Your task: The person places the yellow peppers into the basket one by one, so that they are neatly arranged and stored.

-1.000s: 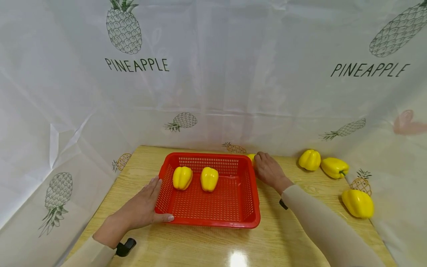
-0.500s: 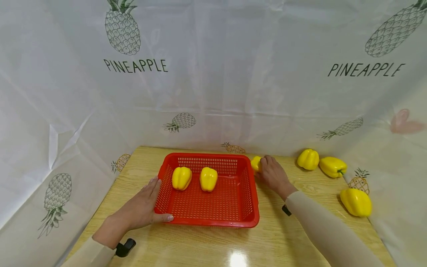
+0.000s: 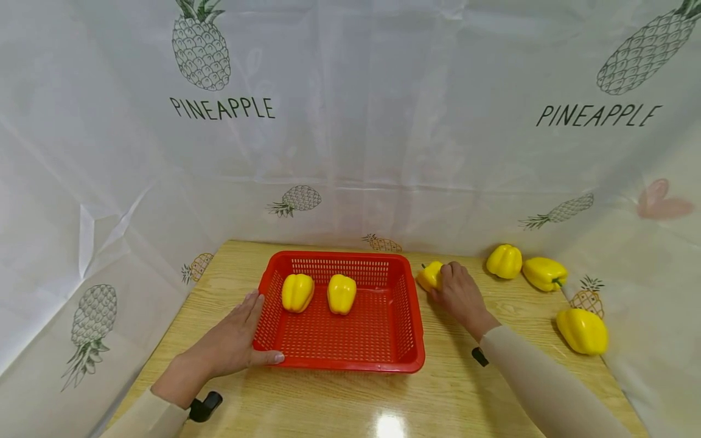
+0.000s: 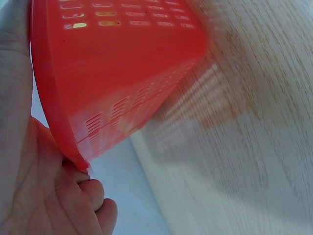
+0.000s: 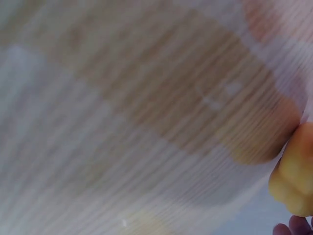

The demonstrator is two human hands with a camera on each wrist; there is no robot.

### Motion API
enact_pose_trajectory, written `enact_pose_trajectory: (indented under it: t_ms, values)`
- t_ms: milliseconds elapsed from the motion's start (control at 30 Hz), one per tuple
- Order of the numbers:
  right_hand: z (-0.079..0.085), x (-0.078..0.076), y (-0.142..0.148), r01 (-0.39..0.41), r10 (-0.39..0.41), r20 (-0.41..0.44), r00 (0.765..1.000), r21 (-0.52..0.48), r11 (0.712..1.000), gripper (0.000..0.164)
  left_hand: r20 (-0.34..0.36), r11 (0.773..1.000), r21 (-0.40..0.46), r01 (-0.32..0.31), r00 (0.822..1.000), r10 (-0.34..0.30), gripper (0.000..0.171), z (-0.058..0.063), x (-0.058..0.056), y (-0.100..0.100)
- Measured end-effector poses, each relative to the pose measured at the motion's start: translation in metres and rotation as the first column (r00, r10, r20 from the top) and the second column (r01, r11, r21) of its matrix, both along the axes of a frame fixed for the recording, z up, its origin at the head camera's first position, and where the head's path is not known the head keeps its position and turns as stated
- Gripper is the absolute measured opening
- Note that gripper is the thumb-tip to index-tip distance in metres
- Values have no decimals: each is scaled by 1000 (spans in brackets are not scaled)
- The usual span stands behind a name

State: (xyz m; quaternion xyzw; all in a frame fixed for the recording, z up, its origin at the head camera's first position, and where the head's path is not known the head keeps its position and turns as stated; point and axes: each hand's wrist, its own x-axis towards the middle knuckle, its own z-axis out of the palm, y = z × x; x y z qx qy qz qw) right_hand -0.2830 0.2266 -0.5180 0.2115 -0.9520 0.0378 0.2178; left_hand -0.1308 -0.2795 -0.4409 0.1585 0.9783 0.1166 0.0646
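Observation:
My right hand (image 3: pixel 461 296) grips a yellow bell pepper (image 3: pixel 429 277) just right of the red plastic basket (image 3: pixel 350 367). Part of that bell pepper (image 5: pixel 295 178) shows at the right edge of the right wrist view, with fingertips (image 5: pixel 296 226) below it. At the basket's front left corner, my left hand (image 3: pixel 232 337) rests with fingers extended along the left side and thumb on the front rim. The left wrist view shows this hand (image 4: pixel 54 191) against the basket's rim. Two yellow bell peppers, one left (image 3: pixel 298 293) and one right (image 3: pixel 342 294), lie inside the basket.
Three more yellow bell peppers, at the back (image 3: pixel 504 261), beside it (image 3: pixel 544 274) and nearer the front (image 3: pixel 582 331), lie on the right of the wooden table (image 3: pixel 306 404). A pineapple-print sheet (image 3: pixel 383 152) hangs behind and at both sides.
My right hand has drawn the bell pepper from behind the basket's back right corner rightward and toward me, so more of it shows. The left hand and basket stay in place.

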Motion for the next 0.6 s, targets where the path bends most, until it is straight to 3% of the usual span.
enact_pose_trajectory:
  t_ms: [267, 467, 600]
  values:
    - [-1, 11, 1, 11, -9, 37, 999, -52, 999, 54, -5, 1000, 12, 6, 1000, -6, 140, -1, 0, 0]
    - [1, 18, 0, 8, -8, 14, 1000, -9, 1000, 56, -5, 1000, 10, 4, 1000, -4, 140, -1, 1, 0]
    - [5, 20, 2, -5, 7, -46, 999, 45, 999, 59, 1, 1000, 11, 2, 1000, -2, 139, 0, 1, 0]
